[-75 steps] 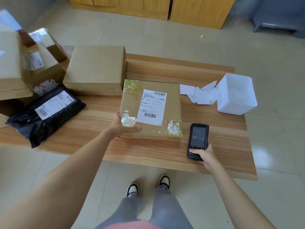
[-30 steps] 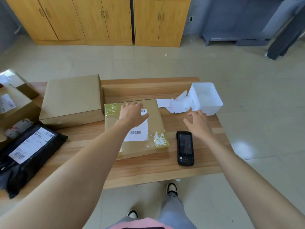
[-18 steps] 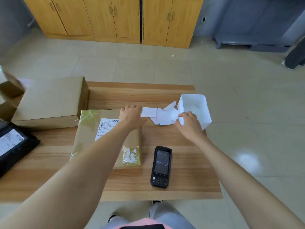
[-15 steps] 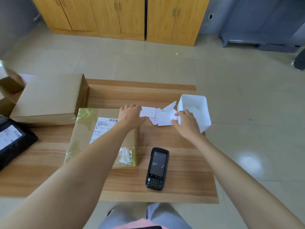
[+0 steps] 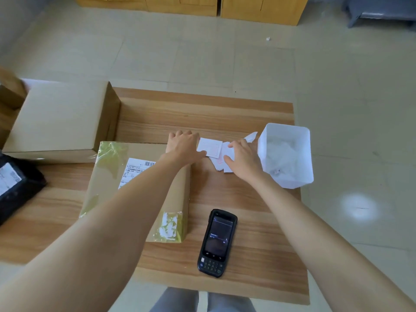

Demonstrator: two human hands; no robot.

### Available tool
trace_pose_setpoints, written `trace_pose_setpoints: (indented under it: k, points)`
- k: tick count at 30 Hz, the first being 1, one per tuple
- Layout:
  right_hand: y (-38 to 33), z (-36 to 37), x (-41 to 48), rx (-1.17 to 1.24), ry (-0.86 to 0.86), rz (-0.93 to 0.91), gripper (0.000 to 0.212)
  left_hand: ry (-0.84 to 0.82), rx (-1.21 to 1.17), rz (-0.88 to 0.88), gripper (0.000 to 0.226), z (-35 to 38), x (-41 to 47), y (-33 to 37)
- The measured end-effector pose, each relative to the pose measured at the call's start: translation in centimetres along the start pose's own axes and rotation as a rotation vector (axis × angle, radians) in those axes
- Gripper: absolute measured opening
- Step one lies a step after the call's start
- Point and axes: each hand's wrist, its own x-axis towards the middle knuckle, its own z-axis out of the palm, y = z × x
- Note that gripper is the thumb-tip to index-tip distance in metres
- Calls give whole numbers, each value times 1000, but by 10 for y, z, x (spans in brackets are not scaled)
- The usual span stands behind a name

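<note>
1. Left hand lies loosely on the far right corner of the taped parcel, thumb touching one paper slip; no grip visible.
2. Right hand is spread flat, pressing on the slip pile.
3. The pile sits on the table, between the parcel and the white bin.
4. Handheld scanner lies screen-up near the front edge, just right of the parcel.
5. Plain carton and black mailer are at left.
</note>
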Motion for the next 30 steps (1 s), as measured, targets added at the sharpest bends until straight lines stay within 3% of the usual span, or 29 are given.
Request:
trace_pose_setpoints:
  k: [6,13,19,30]
  points:
    - [2,25,41,-18,-53,-5,46,-55,-2,12,52,11,36,-4]
    - [-1,41,68,-193,-132,-29,73,-123,36,12,53,30,43,-15]
    - [-4,48,75,-268,-113,-14,66,-102,47,24,53,37,47,-16]
    - [-8,16,61,-148,-37,-17,72,-60,0,7,57,19,38,-11]
